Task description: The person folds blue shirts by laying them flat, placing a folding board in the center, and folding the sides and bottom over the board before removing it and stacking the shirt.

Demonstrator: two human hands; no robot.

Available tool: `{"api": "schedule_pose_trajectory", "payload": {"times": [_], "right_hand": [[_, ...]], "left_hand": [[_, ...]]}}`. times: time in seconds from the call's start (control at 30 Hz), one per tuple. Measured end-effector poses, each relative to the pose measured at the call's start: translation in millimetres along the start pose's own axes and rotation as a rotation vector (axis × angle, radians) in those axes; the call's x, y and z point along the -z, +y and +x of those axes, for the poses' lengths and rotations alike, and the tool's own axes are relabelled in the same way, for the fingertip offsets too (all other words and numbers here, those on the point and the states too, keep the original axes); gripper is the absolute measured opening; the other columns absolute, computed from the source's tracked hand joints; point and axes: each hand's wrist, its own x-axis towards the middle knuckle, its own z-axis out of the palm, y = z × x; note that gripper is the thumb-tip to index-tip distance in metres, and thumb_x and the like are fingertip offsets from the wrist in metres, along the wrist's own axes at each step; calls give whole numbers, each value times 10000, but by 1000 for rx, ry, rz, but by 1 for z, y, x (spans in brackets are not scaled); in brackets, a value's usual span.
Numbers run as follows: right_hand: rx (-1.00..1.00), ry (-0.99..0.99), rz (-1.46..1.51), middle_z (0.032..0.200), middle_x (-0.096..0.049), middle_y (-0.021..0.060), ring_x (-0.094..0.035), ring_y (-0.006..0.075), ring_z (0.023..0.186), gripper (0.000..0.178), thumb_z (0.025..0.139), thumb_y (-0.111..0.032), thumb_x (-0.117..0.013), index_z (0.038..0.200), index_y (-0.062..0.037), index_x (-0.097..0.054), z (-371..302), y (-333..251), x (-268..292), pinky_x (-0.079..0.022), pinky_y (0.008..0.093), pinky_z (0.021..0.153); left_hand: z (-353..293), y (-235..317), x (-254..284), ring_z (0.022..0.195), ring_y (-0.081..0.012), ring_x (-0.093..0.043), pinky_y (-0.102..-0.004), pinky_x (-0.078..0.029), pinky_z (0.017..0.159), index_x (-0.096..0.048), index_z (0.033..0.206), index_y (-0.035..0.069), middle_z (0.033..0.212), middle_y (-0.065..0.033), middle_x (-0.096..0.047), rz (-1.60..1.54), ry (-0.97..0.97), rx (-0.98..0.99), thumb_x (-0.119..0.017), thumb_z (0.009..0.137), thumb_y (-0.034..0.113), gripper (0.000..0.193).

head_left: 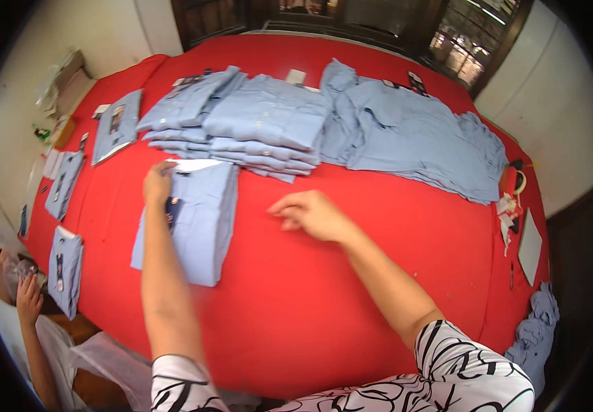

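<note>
A folded light-blue shirt (204, 226) lies on the red-covered table in front of me, with a dark tag on its front and a white edge at its far end. My left hand (158, 184) holds its far left corner, fingers bent over the edge; the forearm covers part of the shirt's left side. To the right of the shirt, my right hand (310, 213) hovers over the red cloth, empty, its fingers loosely bent and apart. Just beyond are stacks of folded blue shirts (269, 113).
Unfolded blue shirts (413, 130) lie heaped at the far right. Separate folded shirts (66, 268) line the left side, where another person's hand (30, 299) handles clear plastic. A tape roll (520, 182) and a white board (530, 247) sit along the right edge of the red cloth (379, 295).
</note>
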Motion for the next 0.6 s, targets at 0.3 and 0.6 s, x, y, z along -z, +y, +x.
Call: {"api": "schedule_pose_trajectory", "payload": {"times": [0.3,0.6], "right_hand": [[-60,869,-713,758,-623,96,-597,206,726,250,908,-266,-634,900,-17,-623,43,87,166,-461,353,679],[285,565,118,697,-484,-11,-452,104,688,162,878,-133,-620,778,-32,-541,-87,102,92,-410,312,639]], "left_hand": [[28,31,67,1100,-245,-618,-337,-450,957,-672,1183,66,1161,-173,-672,-315,-163,62,-600,927,155,281],[-43,143,134,1049,-328,-602,-412,-460,920,-675,1076,47,1104,-143,-648,114,391,-346,-595,921,150,202]]}}
